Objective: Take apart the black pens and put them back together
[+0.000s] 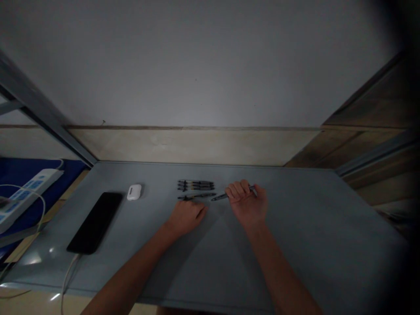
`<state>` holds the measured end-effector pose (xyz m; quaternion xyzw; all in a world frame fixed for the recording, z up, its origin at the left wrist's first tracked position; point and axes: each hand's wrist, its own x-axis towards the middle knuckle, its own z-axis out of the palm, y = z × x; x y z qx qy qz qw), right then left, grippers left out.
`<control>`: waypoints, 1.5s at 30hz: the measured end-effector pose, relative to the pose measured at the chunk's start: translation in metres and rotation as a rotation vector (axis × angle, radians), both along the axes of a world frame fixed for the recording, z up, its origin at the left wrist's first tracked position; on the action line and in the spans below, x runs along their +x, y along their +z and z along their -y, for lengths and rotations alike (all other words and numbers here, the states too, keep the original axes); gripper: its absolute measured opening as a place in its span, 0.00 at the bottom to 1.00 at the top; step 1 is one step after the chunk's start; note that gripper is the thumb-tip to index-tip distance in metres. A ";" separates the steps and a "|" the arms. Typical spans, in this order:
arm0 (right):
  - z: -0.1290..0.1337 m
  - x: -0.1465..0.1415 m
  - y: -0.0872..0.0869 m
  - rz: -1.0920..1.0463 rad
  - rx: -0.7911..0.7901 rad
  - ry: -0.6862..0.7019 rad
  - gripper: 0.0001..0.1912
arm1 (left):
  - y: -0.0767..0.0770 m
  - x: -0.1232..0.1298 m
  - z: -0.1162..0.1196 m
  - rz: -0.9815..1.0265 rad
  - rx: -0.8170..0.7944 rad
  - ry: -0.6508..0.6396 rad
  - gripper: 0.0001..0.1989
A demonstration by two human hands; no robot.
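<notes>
Gripping a pen (pixel 223 197) in curled fingers, the right hand (pixel 247 204) lies near the middle of the table (pixel 305 227), pen tip pointing left. The left hand (pixel 186 218), loosely curled and empty, rests just below a row of pens (pixel 196 186) toward the far edge. A phone (pixel 94 223) and earbud case (pixel 134 192) lie nearer the left edge.

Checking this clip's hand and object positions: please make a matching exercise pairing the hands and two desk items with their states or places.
Column 1
1. right hand
2. left hand
3. white earbud case
4. black smartphone

Column 2
A. between phone and pens
B. white cable at near end
C. gripping a pen
D. resting on tabletop, holding nothing

Pairs: 1C, 2D, 3A, 4B
</notes>
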<state>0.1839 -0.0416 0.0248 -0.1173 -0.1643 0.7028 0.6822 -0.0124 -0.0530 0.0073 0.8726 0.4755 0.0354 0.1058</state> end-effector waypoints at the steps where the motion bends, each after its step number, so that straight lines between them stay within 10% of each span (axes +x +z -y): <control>1: 0.000 0.000 0.000 0.000 -0.002 -0.008 0.24 | 0.000 0.000 0.000 0.000 0.004 -0.002 0.23; 45: -0.001 0.003 -0.001 -0.070 -0.009 -0.057 0.22 | -0.002 -0.001 0.000 -0.004 0.014 -0.004 0.23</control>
